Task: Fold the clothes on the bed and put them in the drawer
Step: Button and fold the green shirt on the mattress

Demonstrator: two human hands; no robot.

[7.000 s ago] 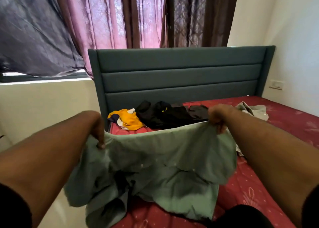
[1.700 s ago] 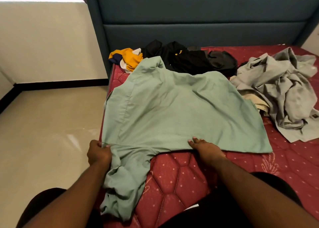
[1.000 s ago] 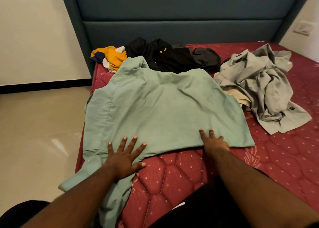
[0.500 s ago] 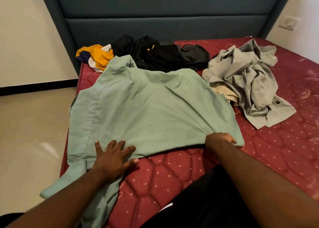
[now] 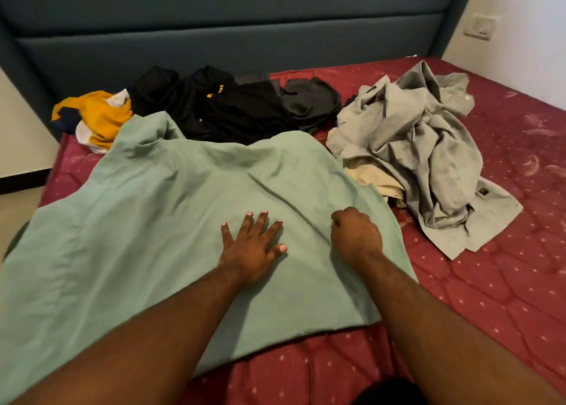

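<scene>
A pale green shirt (image 5: 153, 221) lies spread over the near left part of the red mattress (image 5: 490, 297), its left side hanging past the bed's edge. My left hand (image 5: 251, 245) presses flat on the middle of the shirt with fingers spread. My right hand (image 5: 355, 234) sits just to its right near the shirt's right edge; its fingers are curled and it appears to pinch the fabric, with a crease running away from it. Behind lie a crumpled grey shirt (image 5: 428, 147), black clothes (image 5: 232, 104) and a yellow, white and navy garment (image 5: 98, 116). No drawer is in view.
A teal padded headboard (image 5: 229, 37) closes off the far side. A cream garment (image 5: 373, 178) peeks from under the grey shirt. White wall with a socket plate (image 5: 481, 26) stands at the right. Tiled floor (image 5: 15, 208) lies beyond the bed's left edge.
My left hand slid from the shirt's lower left hem up to its middle. My right hand moved from the hem's right corner up onto the shirt. The view has come closer.
</scene>
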